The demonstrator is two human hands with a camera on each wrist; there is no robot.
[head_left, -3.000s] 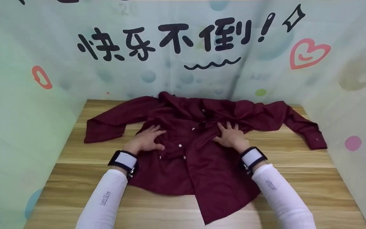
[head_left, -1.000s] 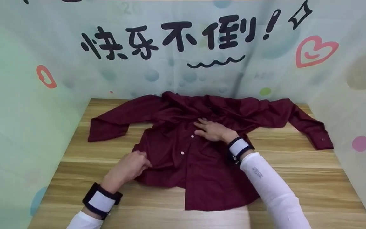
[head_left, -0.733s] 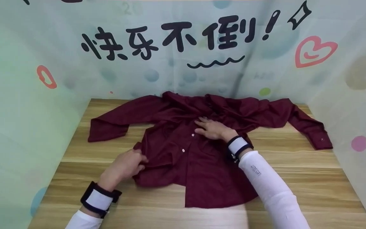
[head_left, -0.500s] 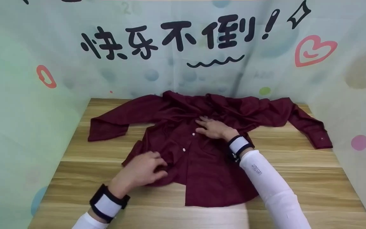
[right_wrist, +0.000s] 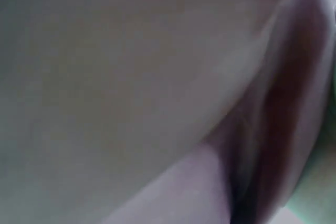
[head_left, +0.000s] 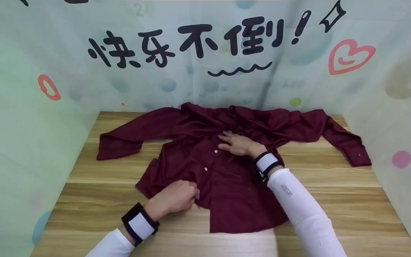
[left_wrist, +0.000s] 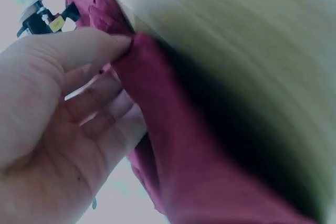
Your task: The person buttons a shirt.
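A dark red button-up shirt [head_left: 241,192] lies front up with both sleeves spread toward the back. My left hand [head_left: 177,195] is at the lower hem of the left front panel, close to the button line. In the left wrist view, the thumb and fingers of that hand [left_wrist: 63,108] pinch the edge of the shirt [left_wrist: 173,145]. With fingers extended, my right hand [head_left: 239,144] rests on the shirt's chest beside the placket. The right wrist view is blurred and mostly filled by the hand and cloth. Two white buttons show along the front.
The shirt lies on a wooden table [head_left: 95,217]. Pale printed curtains [head_left: 198,85] enclose the back and both sides, right behind the collar. A cuffed sleeve [head_left: 357,153] reaches near the table's right edge.
My left hand moved off the shirt's left side, over to the right along the hem, and now pinches it. The lower left side flared outward. My right hand stayed nearly still lately.
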